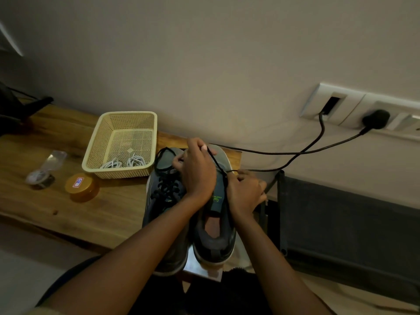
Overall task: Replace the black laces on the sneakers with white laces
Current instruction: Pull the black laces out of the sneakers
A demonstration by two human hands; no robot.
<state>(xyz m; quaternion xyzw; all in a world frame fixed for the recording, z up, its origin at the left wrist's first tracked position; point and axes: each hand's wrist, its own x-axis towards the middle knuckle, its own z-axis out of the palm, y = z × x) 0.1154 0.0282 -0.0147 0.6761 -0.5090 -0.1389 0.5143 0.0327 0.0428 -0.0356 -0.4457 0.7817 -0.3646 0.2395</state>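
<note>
Two grey sneakers stand side by side on the wooden surface, toes toward the wall and heels toward the person. The left sneaker is fully threaded with its own black lace, and one loop lies over its toe. The right sneaker has its tongue exposed.

One black lace rises from the eyelets of the right sneaker. The left hand reaches across both sneakers. Its fingers are clamped together on that lace, holding it up taut above the toe.

The right hand sits against the outer side of the right sneaker, knuckles up and fingers curled. A second strand of the lace runs sideways to its fingertips. I cannot tell whether they pinch the strand or only brace the sneaker.

One cream mesh basket stands just left of the sneakers, near the wall. Two coiled bundles of white laces lie in its near end.

Further left on the surface are one round orange tin with a label on its lid and one clear packet.

Two dark cables cross behind the sneakers. They run to a wall plate, where one black plug sits.
</note>
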